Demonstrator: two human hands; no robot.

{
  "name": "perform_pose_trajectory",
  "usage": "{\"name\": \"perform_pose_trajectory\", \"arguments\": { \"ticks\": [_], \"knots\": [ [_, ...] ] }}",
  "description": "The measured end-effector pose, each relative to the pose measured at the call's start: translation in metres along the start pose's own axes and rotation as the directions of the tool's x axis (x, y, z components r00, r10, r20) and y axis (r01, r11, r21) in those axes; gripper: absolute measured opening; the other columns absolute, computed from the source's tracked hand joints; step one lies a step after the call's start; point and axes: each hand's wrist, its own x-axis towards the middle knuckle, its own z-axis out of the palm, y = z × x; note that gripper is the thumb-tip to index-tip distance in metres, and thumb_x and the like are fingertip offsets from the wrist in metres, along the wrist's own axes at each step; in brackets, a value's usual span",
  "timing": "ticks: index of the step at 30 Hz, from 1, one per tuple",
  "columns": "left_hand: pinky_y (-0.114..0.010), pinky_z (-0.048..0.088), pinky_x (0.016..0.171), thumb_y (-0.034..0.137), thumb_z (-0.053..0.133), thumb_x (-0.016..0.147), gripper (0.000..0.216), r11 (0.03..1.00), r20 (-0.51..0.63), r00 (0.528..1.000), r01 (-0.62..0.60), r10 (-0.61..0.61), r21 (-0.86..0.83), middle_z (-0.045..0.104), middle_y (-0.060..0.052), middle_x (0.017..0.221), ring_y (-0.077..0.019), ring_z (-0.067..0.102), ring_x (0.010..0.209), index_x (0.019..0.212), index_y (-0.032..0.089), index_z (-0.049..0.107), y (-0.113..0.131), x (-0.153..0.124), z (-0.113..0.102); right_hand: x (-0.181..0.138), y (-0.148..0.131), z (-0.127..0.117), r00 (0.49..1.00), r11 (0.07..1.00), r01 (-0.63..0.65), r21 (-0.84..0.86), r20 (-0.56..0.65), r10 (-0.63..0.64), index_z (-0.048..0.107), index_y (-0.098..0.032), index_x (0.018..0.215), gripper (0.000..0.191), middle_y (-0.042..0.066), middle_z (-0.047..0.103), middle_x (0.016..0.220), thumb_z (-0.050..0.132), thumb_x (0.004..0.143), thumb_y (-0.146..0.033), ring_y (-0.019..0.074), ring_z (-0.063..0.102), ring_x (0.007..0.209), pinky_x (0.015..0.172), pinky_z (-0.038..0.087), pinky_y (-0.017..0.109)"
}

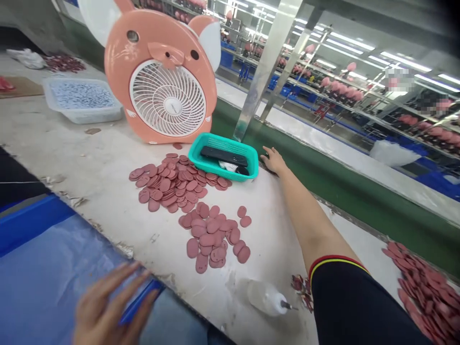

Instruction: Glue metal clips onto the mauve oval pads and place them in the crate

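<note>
My right hand [275,160] reaches out to the far edge of the table, just right of a teal plastic basket [253,167]. Its fingers are spread, and I see nothing held in it. Inside the basket lie a long black object [224,156] and something white. My left hand [109,306], slightly blurred, hovers over the near table edge by a blue bag-like lining, fingers apart and holding nothing. Between the hands, flat oval reddish-brown pieces lie in a larger pile [172,184] and a smaller, looser pile [212,235]. Some have small holes.
A pink animal-shaped fan [172,103] stands behind the piles. Left of it sits a translucent tub [89,115] of small bluish-white bits. A white squeeze bottle [266,298] lies near the front edge. More reddish pieces [427,292] are heaped at right. Beyond the table runs a green conveyor [338,184].
</note>
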Motion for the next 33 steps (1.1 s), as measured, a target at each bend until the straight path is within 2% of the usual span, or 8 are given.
{"name": "perform_pose_trajectory", "arguments": {
  "ticks": [2,7,15,18,22,24,28,33],
  "knots": [
    [-0.048,0.031,0.115,0.021,0.074,0.082,0.067,0.958,0.129,0.953,-0.283,0.275,0.049,0.069,-0.007,0.129,-0.0338,0.058,0.122,0.143,0.041,0.054,0.038,0.014,0.009,0.007,0.004,0.0,0.999,1.0,-0.03,0.001,0.011,0.03,0.06,-0.018,0.126,0.032,0.01,0.061,0.13,0.062,0.098,-0.035,0.0241,0.064,0.111,0.093,0.056,0.046],
    [-0.045,0.011,0.122,0.039,0.062,0.095,0.044,0.888,0.334,0.845,-0.457,0.418,0.044,0.076,-0.006,0.126,-0.0278,0.067,0.116,0.137,0.029,0.059,0.072,0.034,0.022,-0.031,0.017,-0.029,0.989,0.99,-0.134,0.032,-0.053,0.136,0.061,-0.018,0.125,0.032,0.01,0.062,0.128,0.062,0.099,-0.036,0.0239,0.064,0.11,0.093,0.056,0.046],
    [-0.042,0.021,0.113,0.005,0.065,0.09,0.043,0.849,0.203,0.825,-0.523,0.527,-0.077,0.082,0.007,0.106,-0.0195,0.075,0.092,0.117,0.039,0.068,0.066,0.021,0.018,-0.194,0.01,-0.082,0.986,0.975,-0.152,0.16,0.089,0.14,0.068,-0.017,0.108,0.02,0.006,0.07,0.11,0.064,0.097,-0.033,0.0185,0.068,0.093,0.086,0.058,0.039],
    [-0.04,0.027,0.109,-0.004,0.057,0.09,0.055,0.812,0.138,0.801,-0.569,0.583,-0.129,0.083,0.007,0.103,-0.0173,0.074,0.089,0.124,0.038,0.067,0.071,0.015,0.014,-0.264,-0.016,-0.105,0.982,0.954,-0.173,0.244,-0.027,0.185,0.072,-0.019,0.102,0.015,0.007,0.074,0.104,0.068,0.092,-0.029,0.0205,0.07,0.091,0.085,0.058,0.038],
    [-0.034,0.042,0.097,0.006,0.083,0.075,0.049,0.724,-0.058,0.724,-0.689,0.687,-0.023,0.081,0.009,0.074,-0.0177,0.068,0.067,0.109,0.041,0.075,0.089,0.009,0.002,-0.369,-0.084,-0.112,0.949,0.896,-0.108,0.431,-0.225,0.223,0.071,-0.021,0.101,0.033,0.005,0.073,0.085,0.047,0.101,-0.043,0.0145,0.066,0.061,0.059,0.058,0.029],
    [-0.033,0.046,0.094,0.008,0.089,0.068,0.051,0.705,-0.114,0.699,-0.71,0.705,0.007,0.074,0.012,0.06,-0.0174,0.062,0.058,0.101,0.045,0.076,0.103,0.005,-0.002,-0.412,-0.121,-0.096,0.993,0.654,0.005,0.757,-0.082,0.087,0.071,-0.021,0.105,0.03,0.003,0.071,0.076,0.059,0.095,-0.047,0.0132,0.063,0.052,0.045,0.054,0.024],
    [-0.029,0.047,0.1,0.01,0.079,0.081,0.036,0.64,-0.112,0.658,-0.752,0.745,-0.158,0.073,0.01,0.064,-0.0145,0.063,0.063,0.104,0.037,0.076,0.121,-0.002,-0.002,-0.446,-0.164,-0.056,0.935,0.1,-0.348,0.932,0.353,-0.037,0.072,-0.017,0.099,0.039,-0.001,0.061,0.06,0.073,0.084,-0.053,0.0083,0.053,0.041,0.036,0.046,0.018],
    [-0.031,0.05,0.098,0.055,0.057,0.094,0.028,0.63,-0.108,0.631,-0.775,0.768,-0.05,0.073,0.003,0.096,-0.0158,0.069,0.09,0.116,0.043,0.071,0.101,0.064,0.003,-0.442,-0.16,-0.047,0.902,-0.072,-0.398,0.914,0.405,0.152,0.071,-0.016,0.089,0.039,0.0,0.064,0.063,0.077,0.081,-0.053,0.0042,0.047,0.042,0.036,0.041,0.012]
  ]
}}
